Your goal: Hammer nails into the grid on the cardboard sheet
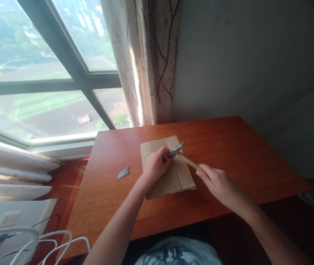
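A folded piece of brown cardboard [179, 176] lies in the middle of a reddish wooden table [228, 154]. My left hand [155, 165] rests on the cardboard with its fingers pinched together near the hammer's head; what they pinch is too small to make out. My right hand [220, 184] is closed around the wooden handle of a hammer [183, 156]. The metal hammer head hovers just over the cardboard, right beside my left fingertips. A small bundle of nails [123, 172] lies on the table to the left of the cardboard.
A large window [49, 73] and a patterned curtain [148, 62] stand behind the table, with a grey wall [256, 55] to the right. White wire rack bars [35, 239] and a wall socket with a cable [5, 224] sit at the lower left.
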`<state>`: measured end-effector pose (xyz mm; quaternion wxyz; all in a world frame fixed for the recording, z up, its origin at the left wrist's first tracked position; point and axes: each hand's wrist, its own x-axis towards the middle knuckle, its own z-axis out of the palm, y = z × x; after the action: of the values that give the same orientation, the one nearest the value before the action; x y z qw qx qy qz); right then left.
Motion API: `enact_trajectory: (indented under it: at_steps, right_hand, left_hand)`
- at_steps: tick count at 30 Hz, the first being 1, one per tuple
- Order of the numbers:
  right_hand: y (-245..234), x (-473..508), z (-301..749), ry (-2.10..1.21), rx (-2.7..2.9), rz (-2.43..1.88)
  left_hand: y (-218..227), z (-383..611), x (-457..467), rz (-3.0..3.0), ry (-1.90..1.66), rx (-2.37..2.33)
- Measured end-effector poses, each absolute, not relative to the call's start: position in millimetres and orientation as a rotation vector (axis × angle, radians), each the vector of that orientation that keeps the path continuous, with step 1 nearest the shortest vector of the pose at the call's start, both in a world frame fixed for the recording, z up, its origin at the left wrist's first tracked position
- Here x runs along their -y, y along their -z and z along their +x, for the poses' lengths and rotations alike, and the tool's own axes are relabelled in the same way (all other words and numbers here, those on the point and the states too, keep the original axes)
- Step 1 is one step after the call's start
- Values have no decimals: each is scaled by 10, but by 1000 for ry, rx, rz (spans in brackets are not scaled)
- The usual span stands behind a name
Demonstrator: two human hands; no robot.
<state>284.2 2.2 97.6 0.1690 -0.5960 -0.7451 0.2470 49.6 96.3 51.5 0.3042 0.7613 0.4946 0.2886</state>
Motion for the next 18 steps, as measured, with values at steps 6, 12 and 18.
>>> enact_trajectory:
  at_steps: [6, 12, 18]
  right_hand:
    - [-927, -24, 2838, -684, 2092, -1697]
    - [-917, -29, 2829, -714, 2072, -1692]
    - [-893, -13, 2841, -763, 1751, -1619]
  left_hand:
    - [-534, 497, -955, 2022, -751, -1325]
    - [-516, 494, -958, 2034, -744, -1327]
    - [-553, 505, -966, 2075, -698, -1349]
